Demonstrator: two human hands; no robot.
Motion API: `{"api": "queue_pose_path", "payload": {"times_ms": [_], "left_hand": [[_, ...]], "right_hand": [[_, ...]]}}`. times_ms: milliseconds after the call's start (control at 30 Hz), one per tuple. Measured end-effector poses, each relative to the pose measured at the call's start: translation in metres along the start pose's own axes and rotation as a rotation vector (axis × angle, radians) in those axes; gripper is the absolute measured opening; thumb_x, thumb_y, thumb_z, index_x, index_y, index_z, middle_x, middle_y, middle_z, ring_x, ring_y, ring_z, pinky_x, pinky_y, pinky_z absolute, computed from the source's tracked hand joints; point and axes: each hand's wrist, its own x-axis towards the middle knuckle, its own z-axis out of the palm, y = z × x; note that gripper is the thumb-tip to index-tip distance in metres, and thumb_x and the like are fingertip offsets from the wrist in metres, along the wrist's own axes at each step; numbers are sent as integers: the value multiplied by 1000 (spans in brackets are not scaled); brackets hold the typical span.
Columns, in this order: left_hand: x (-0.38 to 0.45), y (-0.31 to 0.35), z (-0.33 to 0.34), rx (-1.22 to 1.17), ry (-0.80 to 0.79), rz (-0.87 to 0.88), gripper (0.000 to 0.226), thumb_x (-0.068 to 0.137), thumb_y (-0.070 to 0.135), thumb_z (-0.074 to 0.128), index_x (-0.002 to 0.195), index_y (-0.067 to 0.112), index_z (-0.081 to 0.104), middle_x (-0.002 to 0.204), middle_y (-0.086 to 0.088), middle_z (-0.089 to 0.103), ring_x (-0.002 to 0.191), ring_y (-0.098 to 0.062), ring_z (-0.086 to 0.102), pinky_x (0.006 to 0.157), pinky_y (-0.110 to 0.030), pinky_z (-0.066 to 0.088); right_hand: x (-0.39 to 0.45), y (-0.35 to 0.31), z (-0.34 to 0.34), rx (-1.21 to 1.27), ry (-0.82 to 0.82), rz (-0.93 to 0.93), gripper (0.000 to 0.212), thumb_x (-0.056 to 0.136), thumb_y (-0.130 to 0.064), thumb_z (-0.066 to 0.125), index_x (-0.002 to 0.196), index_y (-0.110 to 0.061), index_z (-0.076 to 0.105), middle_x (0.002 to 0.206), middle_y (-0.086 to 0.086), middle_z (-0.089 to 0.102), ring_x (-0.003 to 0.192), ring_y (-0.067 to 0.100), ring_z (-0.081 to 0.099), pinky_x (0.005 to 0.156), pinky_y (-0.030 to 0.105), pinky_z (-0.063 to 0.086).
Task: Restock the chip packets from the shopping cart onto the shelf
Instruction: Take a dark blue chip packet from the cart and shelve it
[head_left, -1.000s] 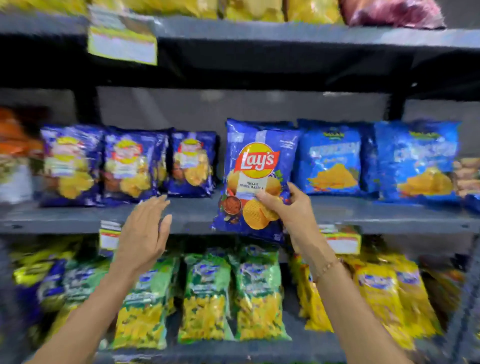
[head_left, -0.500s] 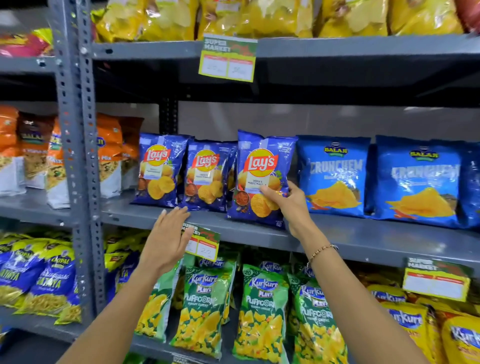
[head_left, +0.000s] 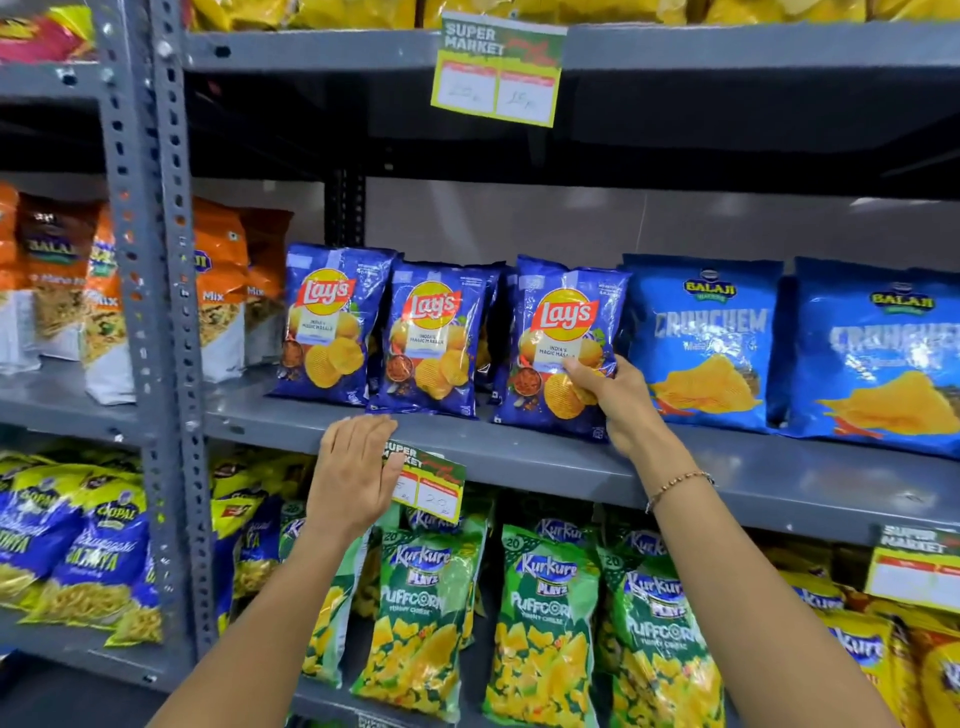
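A dark blue Lay's chip packet (head_left: 558, 332) stands upright on the grey middle shelf (head_left: 519, 457), and my right hand (head_left: 618, 400) grips its lower right corner. Two more Lay's packets (head_left: 431, 338) stand in a row just left of it. My left hand (head_left: 356, 473) hovers with fingers apart at the shelf's front edge, below those packets, holding nothing. The shopping cart is out of view.
Light blue Balaji Crunchem bags (head_left: 701, 338) fill the shelf to the right. Orange Balaji Mix bags (head_left: 223, 291) sit left, past a grey perforated upright (head_left: 156, 312). Green Kurkure Puffcorn packets (head_left: 540, 623) hang below. A price tag (head_left: 428, 480) clips to the shelf edge beside my left hand.
My right hand has carried the Lay's packet from in front of the shelf onto it, beside the other two. My left hand rose slightly toward the shelf edge. The view shifted left.
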Motion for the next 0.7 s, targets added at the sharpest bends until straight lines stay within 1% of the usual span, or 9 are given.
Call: {"api": "queue_pose_path", "payload": {"times_ms": [133,233,333,433,500,567,633,667,700], "left_hand": [[0,-3,6,10,49,12,50,99,40,20,114,6,54,107,-14,66,102,-25,47,98,-42,31],[-1,-4,8,9,67,18,49,98,40,20,114,7,53,106,-14,66,103,-25,47,98,-42,31],[-1,-4,7,5,61,17,50,99,41,19,114,7,53,106,-14,65,103,-25,46,99,-41,31],[-2,-2,4,-8,20,14,54,98,42,17,114,6,54,108,-14,64,104,-25,45,101,-42,30],[-2,-1,1,-29,-3,27,55,98,43,17,115,7,54,110,-12,64,106,-24,46,103,-40,28],[-2,-1,-2,-82,-11,22,51,97,44,22,115,9,55,112,-8,63,108,-23,50,106,-37,26],[-2,3,-6,-173,11,-29,43,95,41,28,113,13,55,108,-3,63,105,-21,54,108,-34,25],[-1,6,-9,-222,41,-65,39,95,39,29,110,15,55,104,1,61,102,-19,53,108,-34,27],[2,13,-12,-267,77,-93,35,95,37,29,107,16,54,99,4,58,97,-16,52,107,-36,30]], "right_hand": [[3,5,0,0,34,5,38,82,-14,72,117,-3,61,110,11,70,97,23,67,88,35,55],[4,5,1,-5,39,8,40,84,-13,70,121,-2,59,116,15,68,104,27,66,95,41,53],[3,4,2,-22,33,3,37,86,-14,67,120,-1,59,117,16,67,99,25,66,94,40,53],[2,4,1,-32,-1,8,22,86,-17,67,107,-10,64,115,14,68,89,15,68,88,34,56],[-1,4,0,-31,-1,35,18,85,-23,69,100,-16,63,118,13,68,90,14,69,84,31,57],[-6,4,-1,-86,35,57,35,85,-31,67,112,-11,58,124,13,66,100,19,67,88,34,55],[-16,1,-4,-267,122,25,53,88,-40,61,126,-5,50,127,11,62,106,20,61,89,33,51],[-23,-1,-7,-370,178,-19,55,89,-40,58,129,-5,48,127,11,61,108,21,59,89,32,49],[-31,-3,-10,-461,236,-81,51,91,-37,57,130,-5,49,126,11,61,110,22,58,87,30,47]]}}
